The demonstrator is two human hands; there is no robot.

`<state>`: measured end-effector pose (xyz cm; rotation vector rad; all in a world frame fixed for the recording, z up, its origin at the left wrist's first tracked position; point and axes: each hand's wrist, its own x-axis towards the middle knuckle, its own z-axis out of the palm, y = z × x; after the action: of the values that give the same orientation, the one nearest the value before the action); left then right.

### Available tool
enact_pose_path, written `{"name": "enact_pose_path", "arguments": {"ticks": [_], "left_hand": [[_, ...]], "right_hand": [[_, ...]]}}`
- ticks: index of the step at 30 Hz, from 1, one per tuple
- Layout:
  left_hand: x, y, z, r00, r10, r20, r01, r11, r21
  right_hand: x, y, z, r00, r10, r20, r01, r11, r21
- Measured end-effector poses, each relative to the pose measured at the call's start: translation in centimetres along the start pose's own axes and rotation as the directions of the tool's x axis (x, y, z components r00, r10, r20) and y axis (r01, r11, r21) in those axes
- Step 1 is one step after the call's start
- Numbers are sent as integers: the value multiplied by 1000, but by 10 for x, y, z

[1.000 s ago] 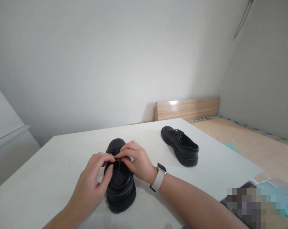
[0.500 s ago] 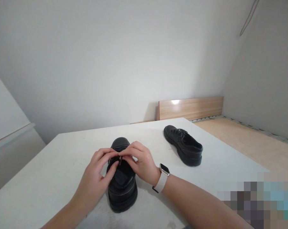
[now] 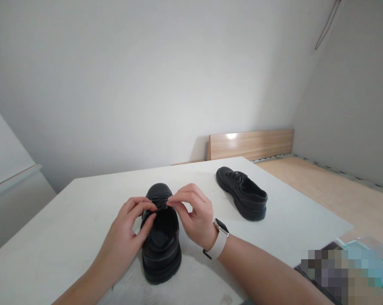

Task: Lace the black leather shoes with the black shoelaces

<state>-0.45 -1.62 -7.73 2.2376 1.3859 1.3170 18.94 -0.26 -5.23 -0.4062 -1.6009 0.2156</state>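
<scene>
A black lace-up shoe [image 3: 161, 264] stands on the white table in front of me, heel towards me and toe pointing away. Fingers and thumb of my left hand [image 3: 128, 226] pinch at the left side of its lacing, just above the opening. On the other side, my right hand [image 3: 196, 216], with a watch [image 3: 221, 228] on its wrist, is pinched closed near the top eyelets. A dark shoelace [image 3: 161, 205] shows between my fingertips; its ends are hidden. The rows of lacing further forward are partly visible.
A second black shoe [image 3: 242, 192], its lace tied, stands at the back right of the white table [image 3: 92, 212]. Behind the table is a wooden board [image 3: 251, 144] against the wall. Pixelated items [image 3: 344, 275] lie at the lower right.
My right hand has drawn a little to the right, away from my left fingers, uncovering more of the lacing. My left hand has hardly moved. The view has shifted slightly.
</scene>
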Motion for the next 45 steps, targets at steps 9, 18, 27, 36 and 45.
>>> {"name": "enact_pose_path", "arguments": {"ticks": [9,18,27,36,45], "left_hand": [[-1,-1,-1,999,-37,2,37,988,-151],[-1,-8,-21,988,-88,125,142,827,-543],[6,-13,-10,954,-296,55,299,917,-263],[6,-11,-13,990,-136,48,142,974,-179],[6,-15,-11,988,-149,31,152,976,-159]], "right_hand": [[0,12,-2,967,204,156,-209,978,18],[0,38,1,764,533,365,-548,833,-70],[-5,48,5,640,695,328,-732,681,-13],[-3,33,4,806,535,253,-511,845,-158],[-8,30,7,830,482,280,-477,874,-90]]}}
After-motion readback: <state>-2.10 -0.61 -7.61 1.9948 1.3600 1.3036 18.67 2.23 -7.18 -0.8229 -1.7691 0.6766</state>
